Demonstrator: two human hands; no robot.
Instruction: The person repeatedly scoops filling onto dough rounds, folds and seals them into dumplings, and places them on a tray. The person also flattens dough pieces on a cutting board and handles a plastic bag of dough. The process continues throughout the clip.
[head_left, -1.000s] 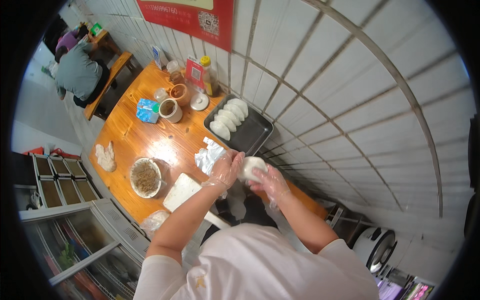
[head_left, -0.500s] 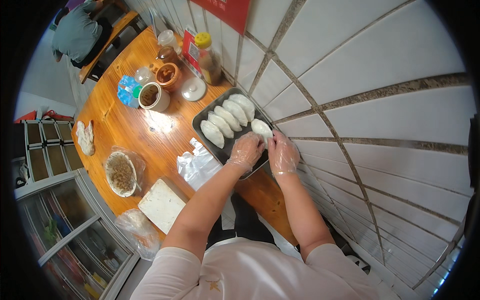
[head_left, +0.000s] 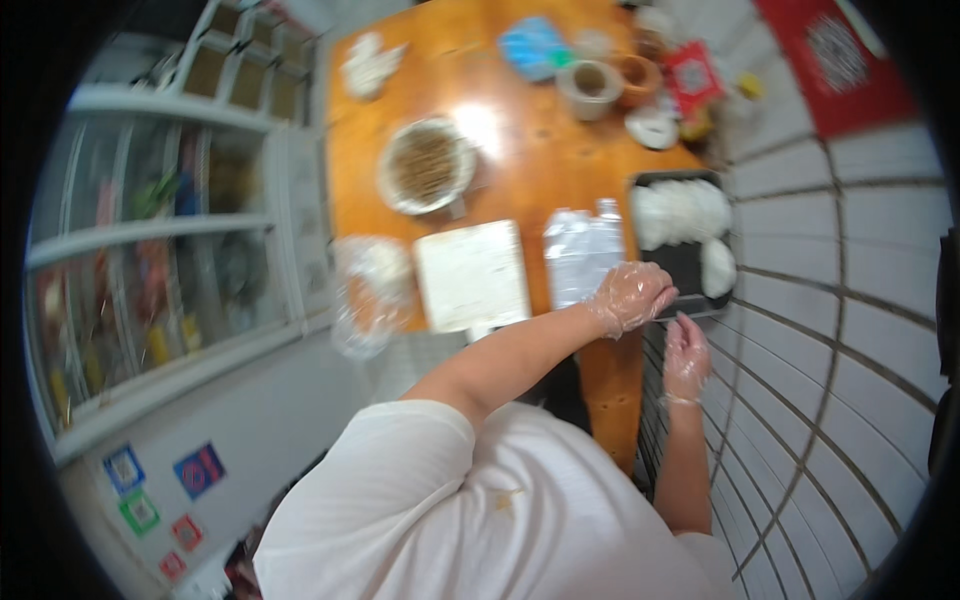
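My left hand, in a clear plastic glove, is over the near left corner of a dark metal tray. Its fingers bend loosely, the thumb stands apart, and nothing shows in it. Just below the tray's near edge is my right hand, gloved too, with its fingers stretched upward and empty. Several white dumplings lie in a row across the tray's far part, blurred together. One more dumpling lies by its right side.
Left of the tray are white plastic bags, a white square board, a bagged pale lump and a bowl of brown filling. A cloth-like white lump and jars stand farther back. A tiled wall borders the right.
My view has swung to the left. Both hands have drawn back from the dumpling at the tray's right side, which now lies released; my right hand has left the tray.
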